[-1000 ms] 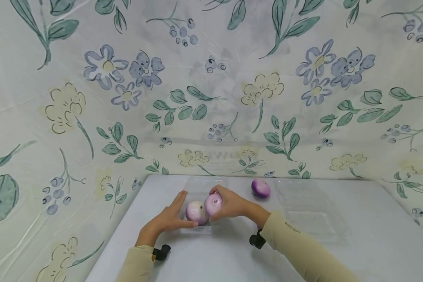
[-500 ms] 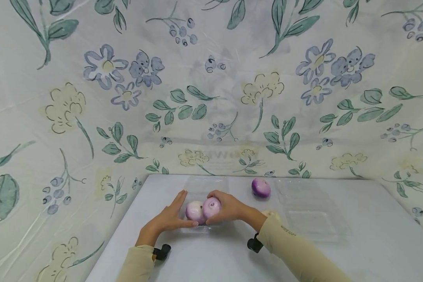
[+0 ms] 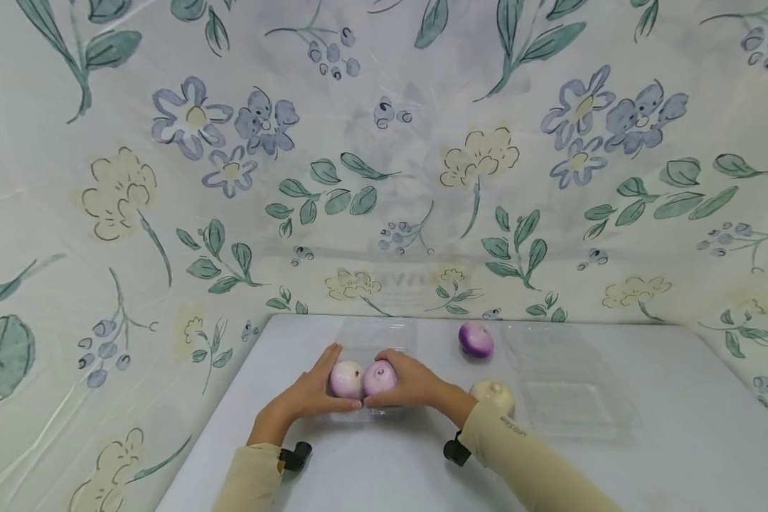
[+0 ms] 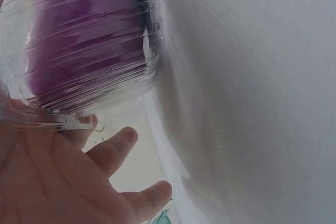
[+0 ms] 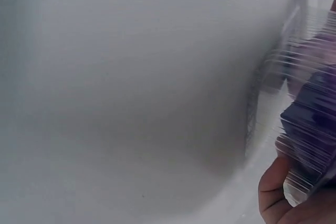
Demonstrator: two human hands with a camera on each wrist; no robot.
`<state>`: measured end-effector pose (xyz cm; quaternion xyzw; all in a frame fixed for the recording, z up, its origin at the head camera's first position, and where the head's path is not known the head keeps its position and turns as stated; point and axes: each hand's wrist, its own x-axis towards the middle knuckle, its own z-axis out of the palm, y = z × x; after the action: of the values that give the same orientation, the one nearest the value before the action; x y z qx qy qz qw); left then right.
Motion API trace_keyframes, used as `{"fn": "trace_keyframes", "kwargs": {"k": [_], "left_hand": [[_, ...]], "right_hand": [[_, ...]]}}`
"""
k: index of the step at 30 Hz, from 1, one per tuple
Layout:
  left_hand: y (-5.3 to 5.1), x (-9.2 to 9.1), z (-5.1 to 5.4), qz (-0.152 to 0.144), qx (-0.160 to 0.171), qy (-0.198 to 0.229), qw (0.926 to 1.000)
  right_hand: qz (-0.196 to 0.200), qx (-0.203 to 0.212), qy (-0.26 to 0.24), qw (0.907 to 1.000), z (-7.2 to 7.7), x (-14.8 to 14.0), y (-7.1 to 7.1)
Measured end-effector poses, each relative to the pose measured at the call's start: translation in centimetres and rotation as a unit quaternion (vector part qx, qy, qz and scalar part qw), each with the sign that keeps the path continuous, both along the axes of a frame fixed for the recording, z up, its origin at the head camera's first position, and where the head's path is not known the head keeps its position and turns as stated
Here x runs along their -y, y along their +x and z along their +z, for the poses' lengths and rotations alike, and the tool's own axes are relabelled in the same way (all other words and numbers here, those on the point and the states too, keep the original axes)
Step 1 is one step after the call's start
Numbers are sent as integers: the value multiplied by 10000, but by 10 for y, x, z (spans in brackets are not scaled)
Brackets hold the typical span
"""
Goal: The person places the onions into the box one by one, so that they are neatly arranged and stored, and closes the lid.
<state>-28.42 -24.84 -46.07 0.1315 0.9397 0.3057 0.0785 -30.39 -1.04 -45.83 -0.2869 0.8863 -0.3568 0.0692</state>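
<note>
Two pale purple onions sit side by side in a clear plastic clamshell box [image 3: 374, 333]. The left onion [image 3: 345, 380] lies close to my left hand [image 3: 308, 392], which holds the box's left end with the thumb at the front and the fingers towards the back. My right hand [image 3: 416, 382] grips the right onion [image 3: 380, 378] between thumb and fingers, against its neighbour. In the left wrist view, a purple onion [image 4: 86, 40] shows through the ribbed wall, with several fingers spread below it. In the right wrist view, curled fingers [image 5: 274, 184] show beside the ribbed wall.
A darker purple onion [image 3: 476, 340] lies on the white table [image 3: 384, 469] at the back. A white onion [image 3: 494, 395] is partly hidden by my right forearm. Another open clear box [image 3: 569, 409] stands to the right. A floral sheet [image 3: 384, 249] hangs behind.
My right hand has moved left and slightly down with its onion, and the left onion has shifted left. The white onion has come into view beside the right sleeve. The left hand has barely moved.
</note>
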Motion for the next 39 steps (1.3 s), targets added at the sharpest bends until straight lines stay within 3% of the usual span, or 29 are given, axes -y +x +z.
{"fn": "trace_keyframes", "kwargs": {"k": [15,24,33,39], "left_hand": [[0,1,-1,-49,69,496,9987],[0,0,-2,-41,12,369,9993],[0,3,4,68,-142,398,9991],[0,-1,4,70,2,244,9997]], "right_hand": [[-212,-262,533,9980,-6,3,5],[-278,-258,628,9973,-8,2,7],[-232,-395,739,9962,-1,6,6],[-210,-407,846,9954,-3,2,5]]}}
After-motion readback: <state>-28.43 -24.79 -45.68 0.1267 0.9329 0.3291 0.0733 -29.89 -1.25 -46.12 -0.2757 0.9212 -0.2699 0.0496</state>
